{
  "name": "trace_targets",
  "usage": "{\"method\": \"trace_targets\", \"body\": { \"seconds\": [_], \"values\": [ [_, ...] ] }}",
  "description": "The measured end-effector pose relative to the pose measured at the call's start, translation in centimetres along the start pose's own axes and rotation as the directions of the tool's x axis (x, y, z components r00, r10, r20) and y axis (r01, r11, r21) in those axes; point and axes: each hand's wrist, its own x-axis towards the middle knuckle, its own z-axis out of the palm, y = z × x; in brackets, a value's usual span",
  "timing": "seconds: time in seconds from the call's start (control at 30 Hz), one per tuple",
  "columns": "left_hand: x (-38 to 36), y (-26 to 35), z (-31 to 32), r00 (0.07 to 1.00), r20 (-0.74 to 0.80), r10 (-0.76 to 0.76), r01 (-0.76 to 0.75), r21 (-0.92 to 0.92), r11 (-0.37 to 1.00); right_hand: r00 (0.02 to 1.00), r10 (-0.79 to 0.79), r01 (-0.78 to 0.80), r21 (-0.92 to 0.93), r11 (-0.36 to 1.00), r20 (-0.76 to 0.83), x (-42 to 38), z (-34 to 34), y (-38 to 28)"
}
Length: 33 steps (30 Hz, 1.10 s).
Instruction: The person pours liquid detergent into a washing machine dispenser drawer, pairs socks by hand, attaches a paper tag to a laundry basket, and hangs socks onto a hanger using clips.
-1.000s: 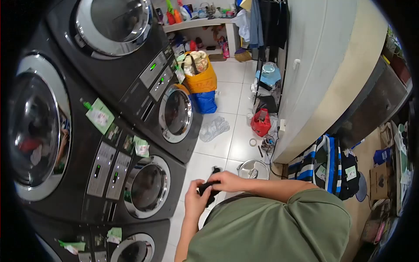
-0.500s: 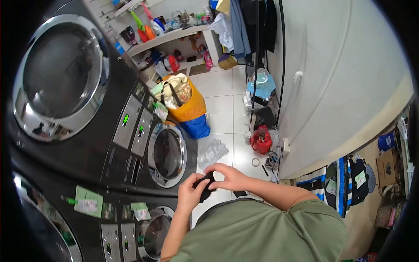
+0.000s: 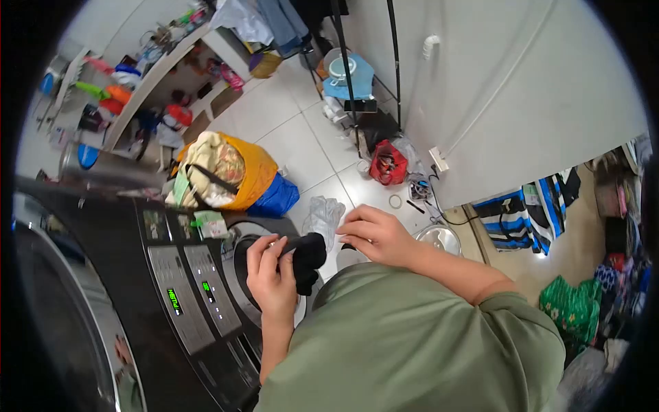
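My left hand (image 3: 271,275) pinches a bunched black cloth (image 3: 309,259) between thumb and fingers in front of my body. The cloth hangs to the right of those fingers, and its exact shape cannot be made out. To the right of the cloth, apart from it, is my right hand (image 3: 374,233), its fingers curled; whether its fingertips hold anything is too small to tell. A crumpled clear plastic bag (image 3: 322,218) lies on the floor just beyond both hands.
At the left stand black machines with lit panels (image 3: 182,299). An orange bag (image 3: 257,168) full of cloth leans by a blue bag (image 3: 276,196). A red bag (image 3: 388,163) sits by the rack (image 3: 350,75). Striped bags (image 3: 525,216) lie at the right.
My hands have moved apart; my right hand has come off the black cloth, which stays in my left. The view has turned and shifted toward the right.
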Motion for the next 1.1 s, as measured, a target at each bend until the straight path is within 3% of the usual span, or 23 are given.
{"method": "trace_targets", "body": {
  "seconds": [0.03, 0.1, 0.13, 0.2, 0.27, 0.3, 0.37, 0.4, 0.47, 0.57, 0.67, 0.77, 0.83, 0.9, 0.97, 1.03, 1.07, 1.1],
  "values": [
    [0.8, -1.7, 0.7, 0.990, -0.102, 0.095, -0.093, 0.024, 0.995, 0.999, 0.025, -0.027, -0.036, 0.999, -0.041, 0.4, 0.4, 0.2],
    [0.6, -8.0, 4.1, 0.960, 0.082, 0.267, -0.269, 0.017, 0.963, 0.991, 0.134, -0.133, -0.098, 0.986, 0.007, -0.7, 2.1, 2.5],
    [-0.4, -11.9, 6.1, 0.906, 0.420, 0.058, -0.125, 0.134, 0.983, 0.974, 0.213, -0.200, -0.149, 0.968, 0.075, -1.6, 2.6, 4.5],
    [-0.2, -15.2, 7.7, 0.921, 0.391, -0.001, -0.026, 0.065, 0.998, 0.853, 0.384, -0.153, -0.533, 0.832, 0.354, -5.2, 2.7, 9.5],
    [2.7, -15.1, 7.7, 0.959, 0.282, 0.014, -0.005, -0.032, 0.999, 0.693, 0.623, -0.263, -0.677, 0.688, 0.363, -7.9, 1.6, 12.3],
    [4.4, -14.6, 7.7, 0.975, 0.222, 0.035, -0.021, -0.065, 0.998, 0.707, 0.671, -0.439, -0.607, 0.663, 0.222, -9.2, 1.6, 11.9],
    [6.9, -14.6, 8.8, 0.969, 0.245, -0.027, 0.041, -0.052, 0.998, 0.677, 0.732, -0.692, -0.404, 0.599, -0.076, -9.1, 0.3, 13.1],
    [7.9, -14.5, 9.4, 0.959, 0.281, -0.040, 0.048, -0.022, 0.999, 0.589, 0.807, -0.723, -0.471, 0.505, -0.040, -9.4, -0.2, 14.2],
    [9.1, -14.9, 11.5, 0.933, 0.352, -0.079, 0.081, 0.009, 0.997, 0.369, 0.929, -0.737, -0.604, 0.304, 0.017, -10.9, -0.7, 17.8],
    [8.9, -16.8, 17.3, 0.911, 0.398, -0.107, 0.106, 0.026, 0.994, 0.279, 0.946, -0.788, -0.523, 0.325, 0.169, -14.0, -0.6, 26.6],
    [5.6, -20.6, 23.2, 0.890, 0.415, -0.190, 0.244, -0.081, 0.967, 0.255, 0.856, -0.466, -0.719, 0.516, 0.449, -24.9, 1.6, 41.5],
    [1.3, -24.3, 28.8, 0.824, 0.485, -0.294, 0.398, -0.124, 0.909, 0.139, 0.987, -0.710, -0.703, 0.045, -0.077, -26.9, 1.3, 46.8],
    [-2.0, -28.2, 32.8, 0.888, 0.455, -0.069, 0.155, -0.154, 0.976, 0.144, 0.963, -0.816, -0.578, -0.016, -0.230, -27.8, 1.5, 51.0],
    [-5.2, -31.8, 36.4, 0.820, 0.550, -0.157, 0.289, -0.161, 0.944, 0.148, 0.926, -0.862, -0.504, -0.052, -0.347, -28.3, 2.0, 55.1],
    [-8.7, -36.6, 40.3, 0.799, 0.575, -0.177, 0.307, -0.137, 0.942, 0.175, 0.891, -0.859, -0.507, -0.071, -0.420, -28.7, 2.2, 59.4],
    [-9.5, -39.1, 43.8, 0.824, 0.555, -0.112, 0.207, -0.111, 0.972, 0.359, 0.830, -0.812, -0.581, 0.052, -0.427, -29.6, 2.0, 64.0],
    [-9.1, -40.2, 45.5, 0.824, 0.551, -0.131, 0.232, -0.118, 0.966, 0.446, 0.789, -0.779, -0.618, 0.110, -0.422, -30.2, 2.1, 66.1],
    [-8.7, -41.5, 47.0, 0.825, 0.546, -0.149, 0.254, -0.123, 0.959, 0.406, 0.852, -0.740, -0.665, 0.096, -0.329, -31.2, 1.8, 68.5]
  ]
}}
